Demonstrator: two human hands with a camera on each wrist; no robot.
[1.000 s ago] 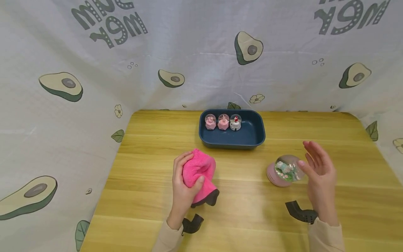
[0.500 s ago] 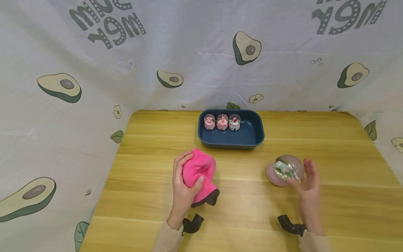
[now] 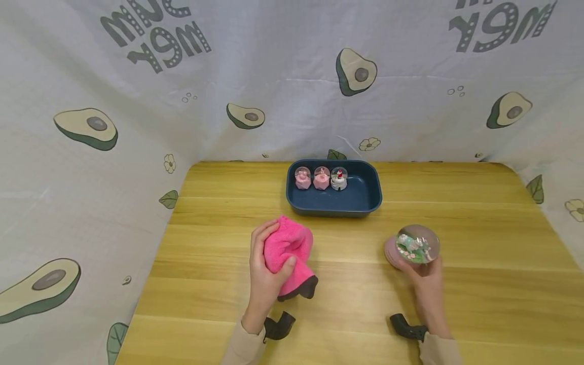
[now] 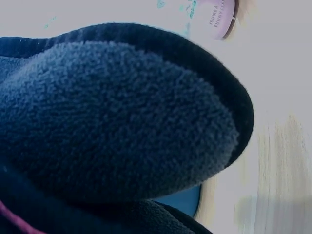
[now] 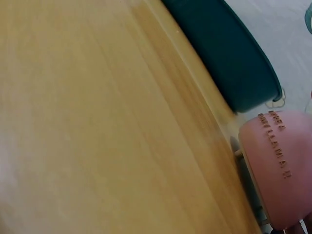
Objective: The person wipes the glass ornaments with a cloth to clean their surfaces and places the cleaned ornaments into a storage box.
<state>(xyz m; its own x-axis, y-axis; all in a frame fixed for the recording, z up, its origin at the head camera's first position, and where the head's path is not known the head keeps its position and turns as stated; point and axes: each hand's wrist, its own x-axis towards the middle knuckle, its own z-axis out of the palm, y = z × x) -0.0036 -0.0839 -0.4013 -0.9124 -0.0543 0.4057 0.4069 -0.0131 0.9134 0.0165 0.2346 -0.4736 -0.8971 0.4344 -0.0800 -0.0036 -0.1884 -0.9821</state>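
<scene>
My left hand (image 3: 265, 279) grips a bunched pink cloth (image 3: 292, 246) with a dark trim, at the middle of the table. Its folded grey-looking underside fills much of the left wrist view. On the right, my right hand (image 3: 426, 284) holds a large snow globe (image 3: 417, 244) low down, the thumb across its pink base and the other fingers mostly hidden behind the globe. White figures and flowers on green show inside the clear dome. Raised lettering runs over the base (image 5: 280, 165) in the right wrist view.
Beyond the hands, a dark blue tray (image 3: 335, 210) stands near the table's back edge. Three small snow globes line its left part: two pink (image 3: 303, 179) and one white (image 3: 339, 180) with a red figure. A curtain (image 3: 292, 96) printed with avocados hangs behind the wooden table (image 3: 219, 243).
My right hand has come left and down from beside the dome to the snow globe's base, and its thumb now lies across it. The left hand and cloth have stayed in place.
</scene>
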